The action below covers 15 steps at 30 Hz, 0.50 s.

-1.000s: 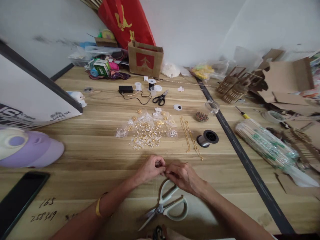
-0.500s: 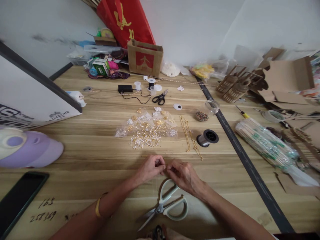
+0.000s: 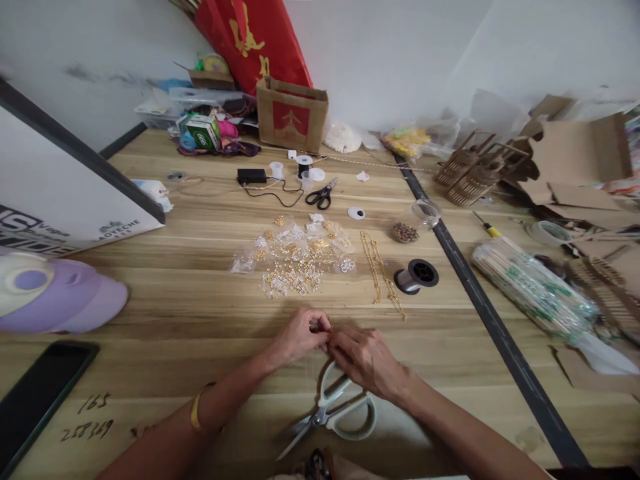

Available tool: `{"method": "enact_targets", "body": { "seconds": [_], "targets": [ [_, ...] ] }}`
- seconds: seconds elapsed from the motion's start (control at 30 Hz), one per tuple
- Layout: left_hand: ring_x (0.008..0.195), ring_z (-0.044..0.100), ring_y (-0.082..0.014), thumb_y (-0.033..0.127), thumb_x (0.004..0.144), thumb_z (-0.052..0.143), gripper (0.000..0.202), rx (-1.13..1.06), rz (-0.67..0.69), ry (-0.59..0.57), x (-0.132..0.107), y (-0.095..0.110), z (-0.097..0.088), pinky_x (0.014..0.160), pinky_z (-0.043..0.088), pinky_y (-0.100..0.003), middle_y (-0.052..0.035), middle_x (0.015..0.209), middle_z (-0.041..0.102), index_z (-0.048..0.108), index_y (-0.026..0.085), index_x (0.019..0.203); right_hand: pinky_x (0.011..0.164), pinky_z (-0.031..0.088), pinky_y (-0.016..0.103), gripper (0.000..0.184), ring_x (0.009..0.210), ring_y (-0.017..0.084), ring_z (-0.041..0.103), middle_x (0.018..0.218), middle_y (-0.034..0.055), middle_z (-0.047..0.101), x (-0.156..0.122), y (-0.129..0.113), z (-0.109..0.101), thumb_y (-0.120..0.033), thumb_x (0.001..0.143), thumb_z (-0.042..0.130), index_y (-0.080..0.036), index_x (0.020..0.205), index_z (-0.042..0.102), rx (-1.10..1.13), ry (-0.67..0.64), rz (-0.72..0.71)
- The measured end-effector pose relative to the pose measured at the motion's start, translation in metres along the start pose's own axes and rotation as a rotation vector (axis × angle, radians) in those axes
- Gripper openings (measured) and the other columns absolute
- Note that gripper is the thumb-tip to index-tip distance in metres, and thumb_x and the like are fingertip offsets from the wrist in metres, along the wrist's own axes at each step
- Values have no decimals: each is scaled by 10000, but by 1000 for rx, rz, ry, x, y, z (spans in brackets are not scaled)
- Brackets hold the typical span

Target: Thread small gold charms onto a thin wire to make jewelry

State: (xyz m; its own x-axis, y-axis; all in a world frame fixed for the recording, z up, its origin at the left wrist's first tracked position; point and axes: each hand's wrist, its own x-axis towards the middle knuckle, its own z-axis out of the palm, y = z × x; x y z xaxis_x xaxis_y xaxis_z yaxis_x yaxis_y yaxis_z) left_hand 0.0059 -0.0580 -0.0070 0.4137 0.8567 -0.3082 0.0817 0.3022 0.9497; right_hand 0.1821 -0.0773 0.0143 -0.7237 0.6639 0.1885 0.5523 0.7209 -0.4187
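My left hand [image 3: 303,331] is closed in a pinch above the table. The fingertips of my right hand [image 3: 364,353] press together right against those of the left, and whatever they pinch is too small to make out. A faint thin line seems to hang below the left fingers. Large scissors [image 3: 320,419] with pale handles lie just under my right hand, blades slightly apart. Beyond my hands is a spread of small gold and clear beads [image 3: 293,277] with little plastic bags [image 3: 295,235]. A gold chain [image 3: 376,267] and a spool of fine wire or line [image 3: 415,276] lie to the right.
A jar of mixed beads [image 3: 406,231] lies on its side. Black scissors [image 3: 323,195] and a black adapter [image 3: 251,175] are farther back. A phone [image 3: 45,393] and a purple-white object [image 3: 65,293] are left. Bundled sticks [image 3: 533,290] lie right of the dark strip [image 3: 480,300].
My right hand has turned slightly, its fingers moving in closer over the left fingertips. My left hand stays almost where it was. The things on the table have not moved.
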Motion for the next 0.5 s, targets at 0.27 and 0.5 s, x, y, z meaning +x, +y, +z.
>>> {"method": "enact_targets", "body": {
  "seconds": [0.27,0.5],
  "targets": [
    [449,486,-65,50,585,589,84,116,28,7,2,-2,-2,440,339,-155,44,494,543,563,126,609,570,353,230,139,617,123,556,738,19,606,0,-1,-3,-156,904,460,-166,790,540,-16,-55,15],
    [461,500,-78,112,610,612,47,155,-9,17,-1,4,1,461,367,-176,34,505,550,569,123,625,620,413,203,73,700,117,567,800,31,583,2,1,-26,-165,905,475,-168,901,548,263,18,81]
  ]
}}
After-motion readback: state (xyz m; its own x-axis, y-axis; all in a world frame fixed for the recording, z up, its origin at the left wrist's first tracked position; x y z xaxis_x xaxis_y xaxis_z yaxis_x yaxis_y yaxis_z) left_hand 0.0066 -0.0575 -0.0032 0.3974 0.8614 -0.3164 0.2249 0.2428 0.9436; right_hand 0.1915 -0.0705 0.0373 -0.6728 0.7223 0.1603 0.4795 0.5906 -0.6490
